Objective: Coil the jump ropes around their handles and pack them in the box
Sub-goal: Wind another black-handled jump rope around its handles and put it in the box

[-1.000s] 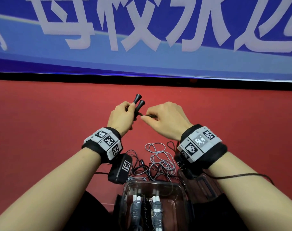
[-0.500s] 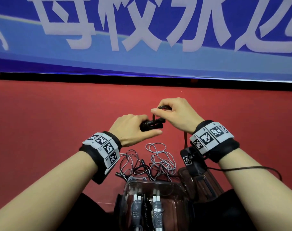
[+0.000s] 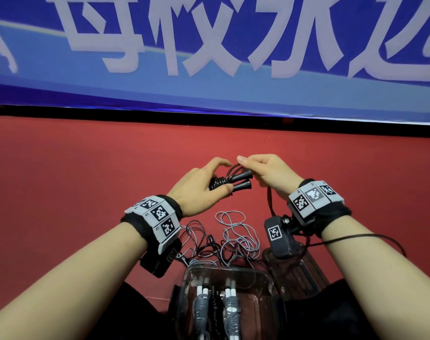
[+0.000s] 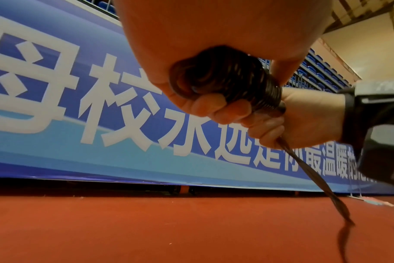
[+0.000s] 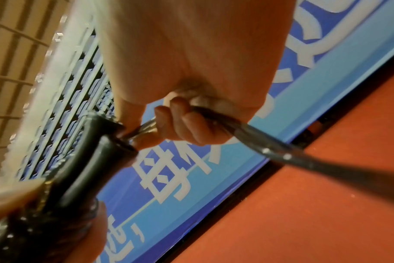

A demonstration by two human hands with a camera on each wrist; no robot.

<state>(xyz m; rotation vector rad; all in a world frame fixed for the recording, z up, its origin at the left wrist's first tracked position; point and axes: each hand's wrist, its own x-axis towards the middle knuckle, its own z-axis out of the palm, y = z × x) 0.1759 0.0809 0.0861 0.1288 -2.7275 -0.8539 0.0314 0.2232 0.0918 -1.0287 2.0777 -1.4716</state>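
Note:
My left hand (image 3: 204,185) grips the two black handles (image 3: 242,180) of a jump rope, held side by side and pointing right, with black rope coiled round them (image 4: 227,80). My right hand (image 3: 265,171) pinches the loose black rope (image 5: 281,151) just beyond the handle ends; the rope hangs from it toward the floor (image 3: 269,202). A clear plastic box (image 3: 265,280) stands near my knees with coiled grey-and-white ropes (image 3: 230,307) and a black one inside. Loose grey and black ropes (image 3: 233,231) lie tangled on the floor before the box.
The floor is red (image 3: 74,192). A blue banner with white characters (image 3: 209,45) runs along the far side. A second clear plastic piece (image 3: 299,271) lies right of the box, under my right wrist.
Both hands rose and shifted; the handles turned from pointing up to lying sideways toward the right. My right hand swept the black rope over and round the handles.

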